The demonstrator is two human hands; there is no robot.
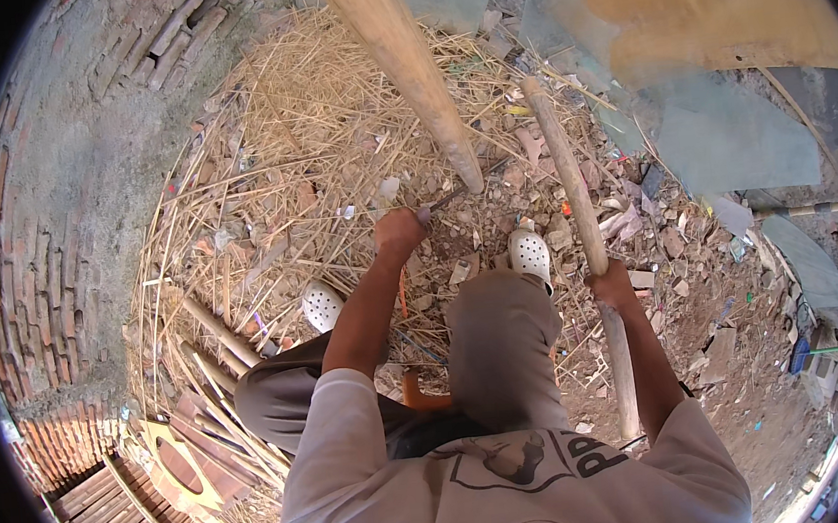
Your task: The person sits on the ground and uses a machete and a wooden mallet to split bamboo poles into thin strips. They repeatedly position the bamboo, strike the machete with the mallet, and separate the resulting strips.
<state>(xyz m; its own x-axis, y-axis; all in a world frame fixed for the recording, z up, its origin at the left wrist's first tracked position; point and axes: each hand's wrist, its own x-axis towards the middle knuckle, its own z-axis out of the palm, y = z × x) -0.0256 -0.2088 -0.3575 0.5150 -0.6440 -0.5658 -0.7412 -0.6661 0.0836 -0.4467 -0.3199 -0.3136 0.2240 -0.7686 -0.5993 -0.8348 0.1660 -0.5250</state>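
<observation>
My left hand (400,233) is closed round the handle of a chisel-like tool (446,199). Its thin, dark metal shaft points right, reaching the tapered lower end of a thick, pale wooden post (402,64); whether the tip touches the post is too small to tell. The post slants down from the top edge. In my right hand (612,284) is a long, round wooden pole (567,169), gripped along its length with one end pointing away from me and the other beside my right side.
Dry straw (314,91) and broken brick rubble (677,249) cover the ground round my white clogs (323,305). A brick wall (84,191) rises at the left. Flat grey sheets (737,139) and a tan board (716,6) lie at the far right. Bamboo poles (211,329) lie near my left knee.
</observation>
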